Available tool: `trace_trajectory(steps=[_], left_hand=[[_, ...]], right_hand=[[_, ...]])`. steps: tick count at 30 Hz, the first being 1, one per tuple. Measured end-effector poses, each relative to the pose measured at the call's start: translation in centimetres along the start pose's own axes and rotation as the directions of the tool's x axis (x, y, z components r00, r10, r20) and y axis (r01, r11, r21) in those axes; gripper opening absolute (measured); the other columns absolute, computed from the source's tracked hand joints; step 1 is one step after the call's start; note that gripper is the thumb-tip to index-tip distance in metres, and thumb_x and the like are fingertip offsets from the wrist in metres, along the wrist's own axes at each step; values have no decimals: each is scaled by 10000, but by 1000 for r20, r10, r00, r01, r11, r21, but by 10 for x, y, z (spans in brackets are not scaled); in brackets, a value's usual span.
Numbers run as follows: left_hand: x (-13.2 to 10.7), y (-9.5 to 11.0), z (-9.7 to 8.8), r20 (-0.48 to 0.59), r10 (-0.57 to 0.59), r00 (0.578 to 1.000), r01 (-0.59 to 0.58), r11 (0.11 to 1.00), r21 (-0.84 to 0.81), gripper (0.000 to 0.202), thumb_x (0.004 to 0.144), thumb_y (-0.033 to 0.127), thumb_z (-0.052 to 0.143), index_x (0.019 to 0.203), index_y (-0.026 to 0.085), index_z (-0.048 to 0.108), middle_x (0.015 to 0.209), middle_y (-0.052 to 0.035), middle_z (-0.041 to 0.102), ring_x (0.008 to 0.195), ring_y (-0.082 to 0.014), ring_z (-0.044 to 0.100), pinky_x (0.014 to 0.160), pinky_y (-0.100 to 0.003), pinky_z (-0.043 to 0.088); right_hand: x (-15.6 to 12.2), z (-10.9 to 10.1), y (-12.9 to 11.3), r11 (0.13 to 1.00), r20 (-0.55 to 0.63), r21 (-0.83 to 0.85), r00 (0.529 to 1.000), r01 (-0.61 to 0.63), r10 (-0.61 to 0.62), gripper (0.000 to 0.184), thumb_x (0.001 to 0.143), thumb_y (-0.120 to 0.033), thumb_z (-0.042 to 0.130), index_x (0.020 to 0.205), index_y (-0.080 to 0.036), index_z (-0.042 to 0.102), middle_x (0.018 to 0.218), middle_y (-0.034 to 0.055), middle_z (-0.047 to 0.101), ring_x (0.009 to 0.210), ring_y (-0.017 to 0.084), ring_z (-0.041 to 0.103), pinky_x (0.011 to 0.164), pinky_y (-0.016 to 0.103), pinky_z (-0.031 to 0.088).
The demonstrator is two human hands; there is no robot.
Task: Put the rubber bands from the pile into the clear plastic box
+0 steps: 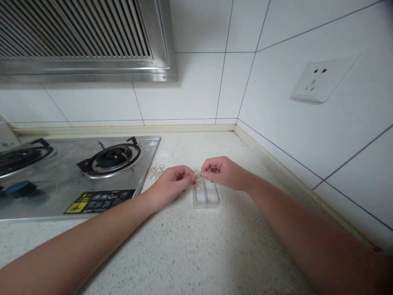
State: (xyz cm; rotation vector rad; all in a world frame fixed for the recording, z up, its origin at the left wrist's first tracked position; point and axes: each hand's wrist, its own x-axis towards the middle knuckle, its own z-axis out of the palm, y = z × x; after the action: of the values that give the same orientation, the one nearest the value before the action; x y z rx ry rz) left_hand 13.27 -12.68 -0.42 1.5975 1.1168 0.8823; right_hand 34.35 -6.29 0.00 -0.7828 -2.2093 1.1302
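Note:
My left hand (pixel 175 182) and my right hand (pixel 225 173) face each other over the counter. Between their fingertips is a small yellow rubber band (pixel 198 179), pinched at its left side by the left hand and at its right side by the right. Just below the hands sits a clear plastic box (pixel 206 204) with divided compartments. What lies in its far part is partly hidden by the hands. A loose pile of colored rubber bands (pixel 160 167) lies behind my left hand, partly covered by it.
To the left is a steel gas stove (pixel 113 157) with a black burner and a knob (pixel 21 189). A flat clear lid-like piece (pixel 165 153) lies by its edge. A range hood (pixel 89 69) hangs above. Tiled walls meet behind; a socket (pixel 319 80) is on the right.

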Motion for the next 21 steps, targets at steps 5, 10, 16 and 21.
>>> trace_trajectory(steps=[5, 10, 16, 21], left_hand=[[0, -2, 0, -5, 11, 1000, -11, 1000, 14, 247, 881, 383, 566, 875, 139, 598, 594, 45, 454, 484, -67, 338, 454, -205, 214], [1, -3, -1, 5, 22, 1000, -22, 1000, 11, 231, 873, 368, 567, 875, 139, 596, 618, 39, 477, 495, -68, 344, 460, -203, 221], [1, -2, 0, 2, 41, 999, -41, 999, 25, 211, 854, 343, 573, 856, 133, 600, 685, 21, 529, 546, -74, 389, 500, -201, 271], [1, -2, 0, -6, 50, 999, -50, 998, 25, 198, 844, 330, 581, 838, 133, 602, 723, 9, 560, 574, -81, 405, 519, -206, 283]], right_hand=[[0, 0, 1, 1000, -6, -7, 1000, 13, -13, 236, 849, -378, 632, 813, -144, 638, 629, -21, 502, 570, 87, 400, 504, 235, 296], [0, -1, 3, 1000, -7, 3, 1000, 23, -23, 222, 850, -363, 629, 813, -144, 627, 636, -23, 501, 573, 86, 400, 506, 232, 297], [0, -1, 1, 1000, 0, -4, 1000, 8, -8, 215, 846, -355, 627, 813, -142, 627, 640, -21, 502, 576, 86, 403, 510, 233, 301], [-1, -1, -2, 1000, 11, -5, 1000, 7, -7, 223, 845, -359, 627, 806, -139, 626, 634, -23, 496, 568, 82, 399, 504, 230, 298]])
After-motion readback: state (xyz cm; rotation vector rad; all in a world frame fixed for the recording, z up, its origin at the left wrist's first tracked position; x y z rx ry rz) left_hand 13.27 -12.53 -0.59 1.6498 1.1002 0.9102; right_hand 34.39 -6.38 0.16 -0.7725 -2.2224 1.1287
